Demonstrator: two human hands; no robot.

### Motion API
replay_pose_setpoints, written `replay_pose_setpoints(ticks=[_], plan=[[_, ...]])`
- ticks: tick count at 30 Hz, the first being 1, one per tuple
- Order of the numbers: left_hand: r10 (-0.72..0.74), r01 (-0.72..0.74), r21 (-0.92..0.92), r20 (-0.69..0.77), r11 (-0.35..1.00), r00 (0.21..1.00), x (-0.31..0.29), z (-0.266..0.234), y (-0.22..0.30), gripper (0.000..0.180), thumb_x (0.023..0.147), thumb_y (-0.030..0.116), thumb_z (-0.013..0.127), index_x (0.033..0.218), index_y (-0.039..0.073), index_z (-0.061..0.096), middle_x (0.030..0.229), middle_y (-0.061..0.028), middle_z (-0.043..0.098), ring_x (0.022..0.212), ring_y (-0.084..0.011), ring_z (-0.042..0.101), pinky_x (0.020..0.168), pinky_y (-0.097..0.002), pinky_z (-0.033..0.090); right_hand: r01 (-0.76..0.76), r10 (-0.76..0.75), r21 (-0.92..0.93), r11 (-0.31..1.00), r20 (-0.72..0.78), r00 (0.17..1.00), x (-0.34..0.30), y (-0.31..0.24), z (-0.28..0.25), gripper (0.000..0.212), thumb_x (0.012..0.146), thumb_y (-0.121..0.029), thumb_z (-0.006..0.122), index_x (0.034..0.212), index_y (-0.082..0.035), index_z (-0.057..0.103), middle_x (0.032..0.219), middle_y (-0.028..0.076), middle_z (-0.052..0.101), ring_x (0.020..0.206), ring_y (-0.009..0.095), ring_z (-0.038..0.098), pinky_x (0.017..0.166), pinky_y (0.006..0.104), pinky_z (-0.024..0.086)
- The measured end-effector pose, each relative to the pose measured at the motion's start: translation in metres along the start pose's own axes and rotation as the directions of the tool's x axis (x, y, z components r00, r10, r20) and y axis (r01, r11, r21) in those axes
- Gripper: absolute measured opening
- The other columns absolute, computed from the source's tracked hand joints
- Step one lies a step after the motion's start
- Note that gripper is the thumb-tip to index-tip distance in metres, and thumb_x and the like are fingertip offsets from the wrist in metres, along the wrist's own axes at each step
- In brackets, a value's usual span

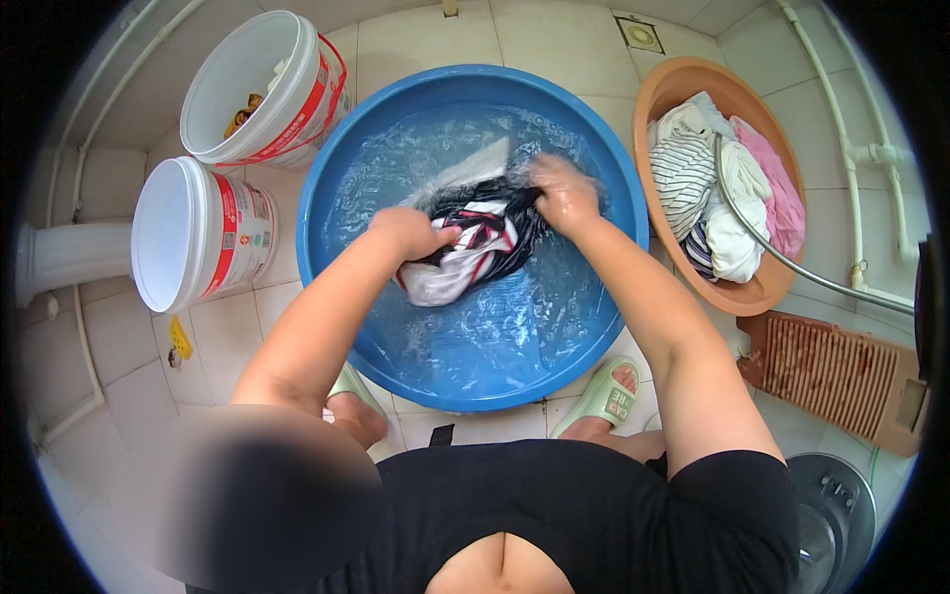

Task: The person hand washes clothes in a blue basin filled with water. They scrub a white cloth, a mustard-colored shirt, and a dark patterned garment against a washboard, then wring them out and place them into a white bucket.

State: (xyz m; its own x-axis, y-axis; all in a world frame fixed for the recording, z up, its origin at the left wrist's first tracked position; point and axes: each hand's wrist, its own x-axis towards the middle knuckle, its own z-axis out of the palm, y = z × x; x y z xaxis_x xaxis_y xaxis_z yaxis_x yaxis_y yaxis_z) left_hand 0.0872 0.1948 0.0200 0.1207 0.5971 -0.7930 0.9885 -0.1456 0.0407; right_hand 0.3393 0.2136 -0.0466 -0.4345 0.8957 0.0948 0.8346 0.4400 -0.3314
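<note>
A wet garment (485,233), black and white with red trim, lies bunched in the water of a big round blue tub (322,277). My left hand (408,234) is closed on its left side, thumb over the cloth. At the garment's right edge, my right hand (566,198) touches the dark fabric; motion blurs its fingers, so their grip cannot be made out. A pale part of the cloth (485,163) spreads out behind the bundle in the rippling water.
An orange basin (648,109) of clothes stands right of the tub, crossed by a metal hose (782,259). A brown washboard (826,371) lies nearer, by a dark round container (826,505). Two white buckets (203,238) (237,89) with red bands stand left, and pipes (841,119) line the walls.
</note>
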Motion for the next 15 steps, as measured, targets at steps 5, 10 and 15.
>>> replay_pose_setpoints(ticks=[5,10,15], plan=[[0.259,-0.051,-0.502,0.354,0.863,0.899,-0.004,-0.001,-0.008,0.073,0.088,0.064,0.035,0.083,-0.002,0.064,0.068,-0.0153,0.066,0.054,-0.0238,0.063,0.054,-0.0349,0.051,-0.684,0.745,0.488,0.542,0.098,0.660,-0.013,-0.022,0.019,0.074,0.079,-0.050,0.059,0.130,0.001,0.039,0.127,0.025,0.048,0.117,0.037,0.047,0.098,0.0394,0.038],[0.262,-0.392,-0.051,-0.663,0.919,0.701,0.006,0.013,-0.003,0.044,0.079,0.034,0.062,0.117,0.013,0.055,0.117,-0.0197,0.055,0.106,-0.0366,0.053,0.087,-0.0427,0.045,-0.360,0.292,0.163,0.919,0.333,0.897,-0.034,-0.075,0.013,0.096,0.073,-0.059,0.060,0.138,0.003,0.027,0.142,0.026,0.028,0.133,0.038,0.026,0.110,0.0401,0.021],[0.172,-0.322,-0.245,-0.484,0.915,0.858,0.053,0.056,-0.039,0.060,0.079,0.022,0.059,0.136,0.019,0.040,0.127,-0.0198,0.049,0.112,-0.0383,0.051,0.093,-0.0408,0.042,-0.631,0.520,0.180,0.754,0.422,0.742,-0.013,-0.012,-0.001,0.052,0.066,-0.043,0.063,0.103,-0.008,0.063,0.107,0.022,0.061,0.102,0.034,0.058,0.087,0.0405,0.046]])
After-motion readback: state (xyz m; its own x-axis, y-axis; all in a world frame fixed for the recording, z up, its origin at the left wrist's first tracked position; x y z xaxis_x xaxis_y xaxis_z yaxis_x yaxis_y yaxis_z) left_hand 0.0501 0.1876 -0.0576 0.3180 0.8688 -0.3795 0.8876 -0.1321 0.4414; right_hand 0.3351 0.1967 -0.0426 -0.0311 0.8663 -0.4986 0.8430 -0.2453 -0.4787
